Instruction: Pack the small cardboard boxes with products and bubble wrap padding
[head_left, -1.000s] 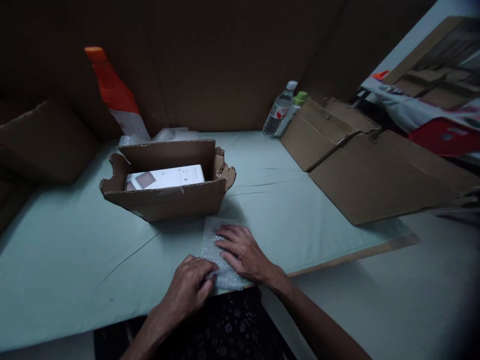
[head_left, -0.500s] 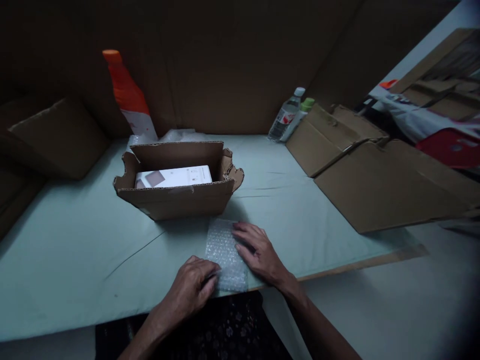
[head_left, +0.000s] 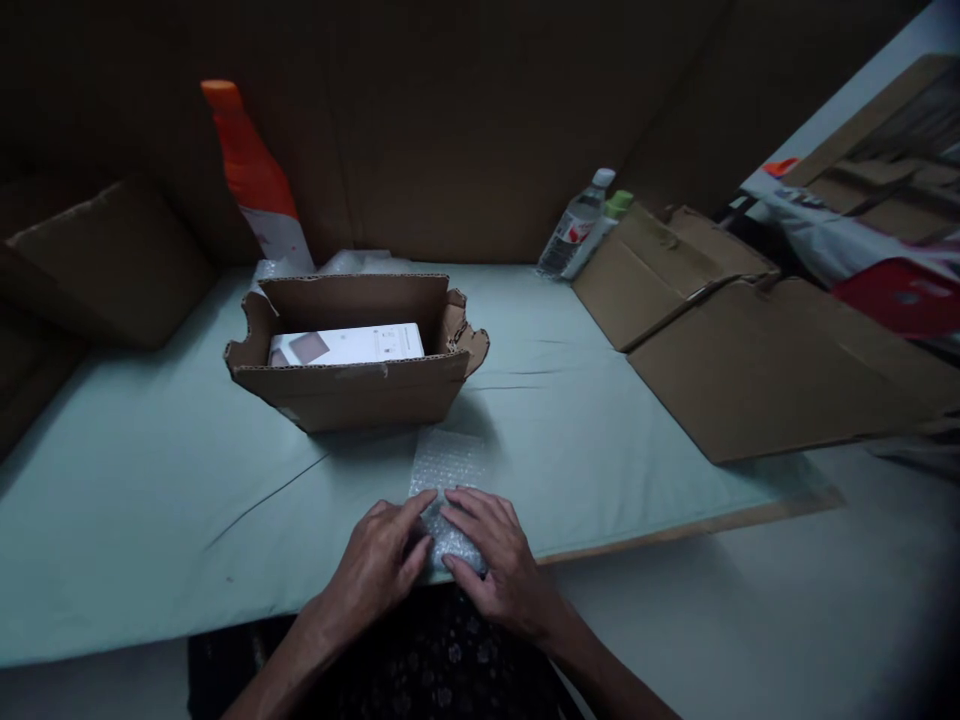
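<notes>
Bubble wrap [head_left: 448,460] lay at the near edge of the table [head_left: 150,520], its far end flat on the pale green cover. The left hand [head_left: 381,555] touched its left side, thumb and forefinger parted; the other fingers were partly hidden. The right hand [head_left: 495,550] rested open over the near part, fingers spread and thumb low. Just beyond the wrap stood an open carton [head_left: 367,395] with ragged flaps, and a white printed box [head_left: 367,345] sat inside it. Behind were an orange-and-white bottle [head_left: 259,180] at left and a clear bottle [head_left: 574,230] at right, near folded cardboard [head_left: 787,370].
</notes>
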